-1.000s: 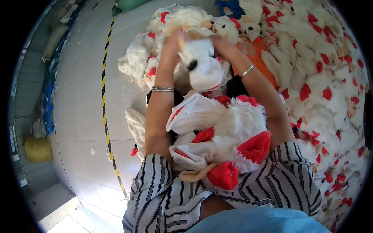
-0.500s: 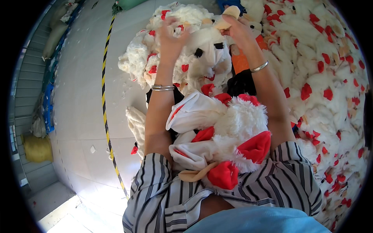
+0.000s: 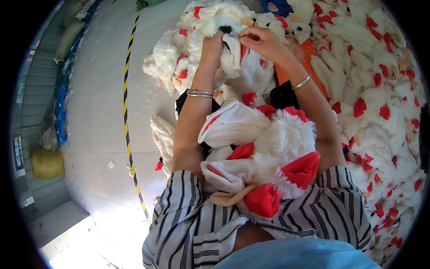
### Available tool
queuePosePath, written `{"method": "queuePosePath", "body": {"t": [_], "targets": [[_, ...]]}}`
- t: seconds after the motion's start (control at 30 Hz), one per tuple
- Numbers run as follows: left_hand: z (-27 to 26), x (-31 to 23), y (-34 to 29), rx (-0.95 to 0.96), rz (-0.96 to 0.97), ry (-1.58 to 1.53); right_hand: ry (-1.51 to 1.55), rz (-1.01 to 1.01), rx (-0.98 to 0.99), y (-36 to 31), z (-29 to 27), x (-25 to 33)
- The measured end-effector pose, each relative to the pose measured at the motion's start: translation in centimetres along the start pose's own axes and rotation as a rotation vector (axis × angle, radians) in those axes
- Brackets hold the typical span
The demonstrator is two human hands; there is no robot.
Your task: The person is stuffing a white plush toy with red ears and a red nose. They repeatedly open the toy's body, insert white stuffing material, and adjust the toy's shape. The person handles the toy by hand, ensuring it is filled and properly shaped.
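Observation:
My left hand (image 3: 212, 50) is closed on a white plush skin (image 3: 232, 56) with a dark patch, held over the far pile. Across from it, my right hand (image 3: 265, 44) pinches at the skin's red-lined edge; its fingertips are partly hidden. A heap of white plush skins (image 3: 286, 136) with red ends and white flaps lies across my lap, between my forearms. From its near side sticks out a thin beige strip (image 3: 233, 197).
White stuffed plush pieces with red bits form a pile (image 3: 165, 60) ahead. Another large pile (image 3: 380, 148) spreads along the right, beside an orange surface (image 3: 309, 62). Yellow-black tape (image 3: 126, 112) runs along the grey floor at left. A yellow sack (image 3: 47, 162) stands far left.
My left hand, spread before, has closed on the white plush skin. My right hand has come down and inward from a beige piece to that skin's edge.

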State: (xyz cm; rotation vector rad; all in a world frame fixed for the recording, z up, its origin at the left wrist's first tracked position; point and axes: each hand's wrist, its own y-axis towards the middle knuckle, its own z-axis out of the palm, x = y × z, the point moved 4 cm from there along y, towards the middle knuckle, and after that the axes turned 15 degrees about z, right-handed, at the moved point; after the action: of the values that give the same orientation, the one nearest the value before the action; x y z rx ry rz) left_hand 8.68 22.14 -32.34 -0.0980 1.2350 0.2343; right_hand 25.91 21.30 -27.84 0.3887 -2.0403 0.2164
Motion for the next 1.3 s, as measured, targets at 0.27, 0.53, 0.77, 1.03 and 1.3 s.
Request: {"method": "queuePosePath", "body": {"t": [0.27,0.53,0.77,1.03,1.3], "targets": [[-0.7,0.5,0.8,-0.081,0.101,-0.048,-0.202,0.073,-0.075,0.6,1.0,-1.4],[-0.8,-1.1,0.0,-0.075,0.096,0.085,0.391,0.647,0.450,-1.5,4.9,-1.1],[-2.8,-4.5,1.0,-0.017,0.290,0.017,0.264,-0.078,-0.132,-2.2,-6.3,4.0],[0.3,-3.2,-3.1,0.783,0.196,0.461,0.901,0.099,-0.093,-0.8,-7.9,2.8],[-2.6,-4.6,1.8,0.250,0.174,-0.495,-0.673,0.243,0.329,-1.5,1.2,0.1]]}}
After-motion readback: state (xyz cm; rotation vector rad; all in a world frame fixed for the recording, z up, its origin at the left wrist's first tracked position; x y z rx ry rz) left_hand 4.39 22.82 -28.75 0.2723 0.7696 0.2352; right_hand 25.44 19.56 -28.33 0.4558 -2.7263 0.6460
